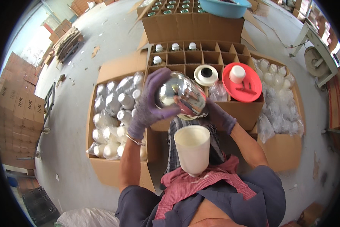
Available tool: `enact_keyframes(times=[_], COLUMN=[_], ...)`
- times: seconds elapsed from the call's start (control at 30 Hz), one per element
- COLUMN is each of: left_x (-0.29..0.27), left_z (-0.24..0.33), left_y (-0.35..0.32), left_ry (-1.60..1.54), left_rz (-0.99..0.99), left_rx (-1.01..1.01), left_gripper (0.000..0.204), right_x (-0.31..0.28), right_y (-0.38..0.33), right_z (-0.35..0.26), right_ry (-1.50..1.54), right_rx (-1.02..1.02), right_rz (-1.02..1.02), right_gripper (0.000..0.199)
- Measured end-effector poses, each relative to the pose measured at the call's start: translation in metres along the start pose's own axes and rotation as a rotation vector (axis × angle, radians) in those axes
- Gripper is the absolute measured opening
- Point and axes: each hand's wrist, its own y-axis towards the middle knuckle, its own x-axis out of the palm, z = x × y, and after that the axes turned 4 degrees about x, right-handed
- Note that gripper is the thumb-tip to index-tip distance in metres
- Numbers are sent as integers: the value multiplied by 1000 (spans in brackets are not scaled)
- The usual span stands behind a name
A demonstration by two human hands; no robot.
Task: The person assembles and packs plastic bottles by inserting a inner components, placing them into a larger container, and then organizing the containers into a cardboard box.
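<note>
Both my hands wear purple-grey gloves and hold a shiny silvered flask liner tilted above my lap. Wrapped round the liner's left side is my left hand. My right hand grips its lower right end, its fingers partly hidden behind it. A white, cup-shaped flask body stands in my lap just below, its wide mouth facing up. Beyond the liner, a cream round lid with a black centre rests on the divided carton. Right of it lies a red plastic dish with a white cap and a red tool.
A divided carton with several white-capped flasks stands ahead. An open carton of bagged white parts is at left, another of clear-bagged parts at right. Farther back, a blue basin sits on a carton.
</note>
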Motion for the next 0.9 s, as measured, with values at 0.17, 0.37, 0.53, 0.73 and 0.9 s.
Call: enact_keyframes(times=[0.17, 0.37, 0.53, 0.73, 0.9], left_x=[21, 48, 84, 48, 88], left_z=[-13, -11, -13, -13, -3], left_y=[-41, -190, -294, -221, -173], left_ry=[-141, -146, -192, 236, 86], left_rz=[-29, 250, 299, -378, -327], left_rx=[-232, -738, -781, -273, -245], left_gripper=[87, 71, 44, 49, 50], right_x=[-14, 1, 32, 65, 86], right_y=[-25, -142, -157, -89, -74], right_z=[10, 92, 132, 1, -28], right_ry=[-1260, -1055, -789, -928, -851], right_rx=[-453, -532, -468, -563, -665], right_rz=[339, 144, 98, -106, -200], right_gripper=[30, 45, 60, 77, 91])
